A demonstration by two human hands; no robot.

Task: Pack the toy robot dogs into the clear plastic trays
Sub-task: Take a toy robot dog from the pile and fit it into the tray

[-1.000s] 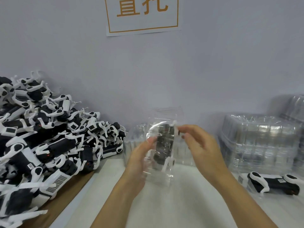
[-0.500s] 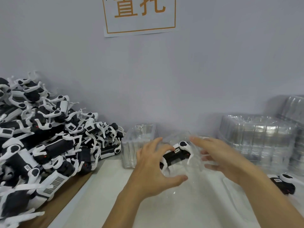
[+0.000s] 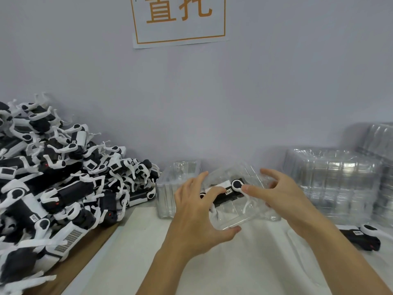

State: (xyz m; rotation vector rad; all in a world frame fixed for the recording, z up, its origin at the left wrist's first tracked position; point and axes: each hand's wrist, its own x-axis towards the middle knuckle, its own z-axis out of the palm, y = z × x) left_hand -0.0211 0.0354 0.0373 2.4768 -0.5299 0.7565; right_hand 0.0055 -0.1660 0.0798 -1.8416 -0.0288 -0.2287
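A black-and-white toy robot dog [image 3: 230, 191] lies inside a clear plastic tray [image 3: 244, 216] held just above the white table at centre. My left hand [image 3: 197, 211] grips the tray's near left side, thumb under its front edge and fingers over the dog. My right hand [image 3: 274, 194] holds the tray's right side, thumb on the dog's white leg joint. A big heap of robot dogs [image 3: 55, 179] fills the left. One more dog [image 3: 363, 237] lies at the right.
Stacks of empty clear trays [image 3: 333, 182] stand at the back right against the wall, and a smaller stack [image 3: 178, 184] stands behind my hands. The heap of dogs sits on a brown board [image 3: 85, 252]. A paper sign [image 3: 180, 20] hangs on the wall.
The tray with the dog came down from upright in front of me to lying flat and low. Both hands shifted from pinching its top to gripping its sides.
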